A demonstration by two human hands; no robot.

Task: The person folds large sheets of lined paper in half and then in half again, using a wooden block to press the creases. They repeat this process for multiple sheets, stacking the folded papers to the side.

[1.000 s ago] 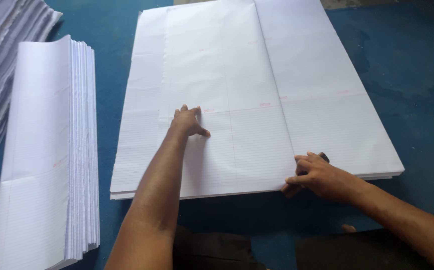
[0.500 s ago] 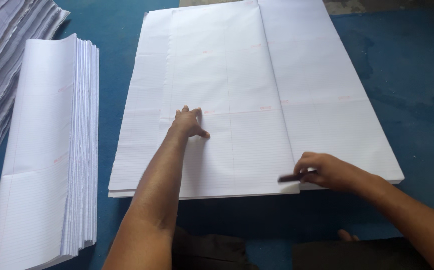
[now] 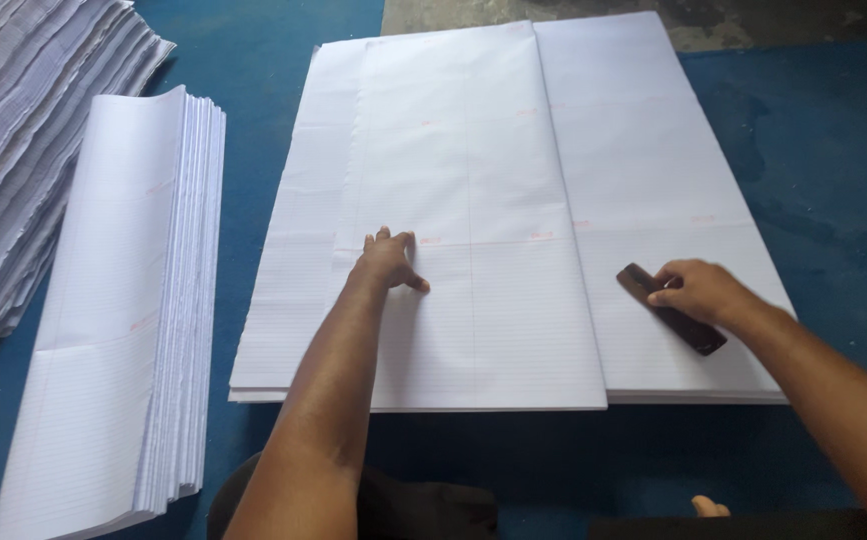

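A wide stack of large white ruled sheets (image 3: 643,160) lies flat on a blue floor covering. On top of it a folded sheet (image 3: 463,150) covers the left and middle part, its fold edge running down the middle right. My left hand (image 3: 389,260) presses flat on the folded sheet near its centre. My right hand (image 3: 701,292) grips a dark flat stick (image 3: 669,307) that lies on the paper just right of the fold edge, tilted toward the near right.
A pile of folded white sheets (image 3: 123,300) stands to the left of the stack. A larger, looser heap of ruled paper (image 3: 23,130) fills the far left corner. Blue covering (image 3: 823,150) lies to the right, bare grey floor (image 3: 753,20) beyond it.
My right hand has lifted the dark stick from the sheet's near edge and moved it up and to the right. The left hand has stayed in place.
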